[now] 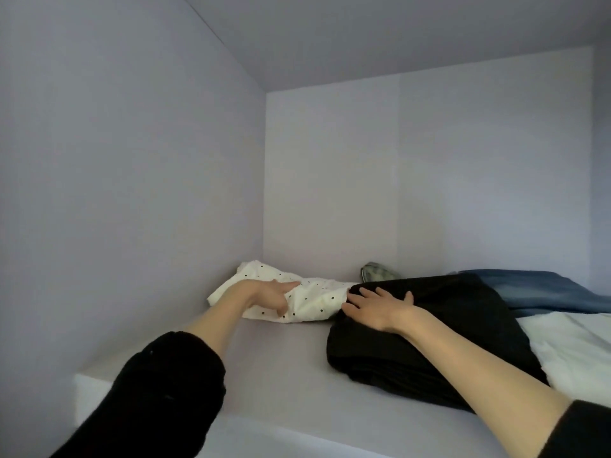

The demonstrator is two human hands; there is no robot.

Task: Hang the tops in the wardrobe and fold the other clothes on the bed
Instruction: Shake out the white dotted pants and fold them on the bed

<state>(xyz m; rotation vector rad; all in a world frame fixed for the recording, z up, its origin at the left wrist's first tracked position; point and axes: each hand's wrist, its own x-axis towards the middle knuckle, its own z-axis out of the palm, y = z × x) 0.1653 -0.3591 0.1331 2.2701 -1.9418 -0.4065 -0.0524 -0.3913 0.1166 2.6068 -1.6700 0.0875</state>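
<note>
Open passage: we see bare white shelf board in front, between both forearms.
Obstacles: folded black fabric garment right; crumpled white black-dotted cloth at rear.

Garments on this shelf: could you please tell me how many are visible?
5: a white dotted cloth at the back left, a black garment centre, a greenish item behind it, blue denim and a white cloth right; others may be hidden.
</note>
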